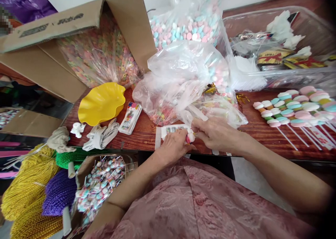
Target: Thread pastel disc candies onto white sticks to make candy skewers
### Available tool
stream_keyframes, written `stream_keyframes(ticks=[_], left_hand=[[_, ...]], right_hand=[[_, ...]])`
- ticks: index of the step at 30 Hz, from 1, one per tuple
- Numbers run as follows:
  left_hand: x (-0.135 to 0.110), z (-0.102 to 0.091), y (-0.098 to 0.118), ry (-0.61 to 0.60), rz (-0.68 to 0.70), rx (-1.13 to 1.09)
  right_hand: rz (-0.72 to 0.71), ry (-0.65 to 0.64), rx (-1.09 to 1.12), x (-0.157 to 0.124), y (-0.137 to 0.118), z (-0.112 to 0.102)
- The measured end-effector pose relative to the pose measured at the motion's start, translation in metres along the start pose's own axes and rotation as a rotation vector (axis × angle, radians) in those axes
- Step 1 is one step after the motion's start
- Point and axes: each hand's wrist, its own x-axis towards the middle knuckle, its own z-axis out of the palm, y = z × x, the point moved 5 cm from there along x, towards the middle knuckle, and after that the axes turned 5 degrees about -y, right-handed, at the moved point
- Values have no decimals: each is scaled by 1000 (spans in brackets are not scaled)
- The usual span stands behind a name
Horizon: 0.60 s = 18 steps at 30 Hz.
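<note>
My left hand [174, 142] rests at the table's front edge, its fingers closed around a small pink-and-white marshmallow candy [191, 138]. Touching the other side of that candy, my right hand [211, 132] has its thumb and bent forefinger pressed together; what they pinch is hidden. A white printed packet [172, 128] lies flat just beyond my left fingers. Behind both hands sit open plastic bags [181, 81] of pastel marshmallows and small colourful candies. Finished-looking marshmallow skewers [296, 107] lie in a pile to the right, their white sticks pointing toward me.
On the left are a yellow wavy dish [102, 104], a stack of printed packets [130, 118] and a folded white cloth strip [101, 135]. A cardboard box [55, 23] holds bagged candy. A clear bin [265, 13] stands back right. Below is a carton of wrapped lollipops [102, 183].
</note>
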Motion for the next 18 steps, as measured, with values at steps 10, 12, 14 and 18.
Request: stream_keyframes(ticks=[10,12,14,18], left_hand=[[3,-3,-1,48,16,-278],[5,-3,-4,83,10,-292],[5,-4,-7,107,11,-312],[-1,-16,-12,113,90,-403]], right_hand=[[-48,-74,105,13,-9,3],[-65,-19,162,15,-12,14],[-88,54,229,15,-12,22],[-144,165,356,9,2,15]])
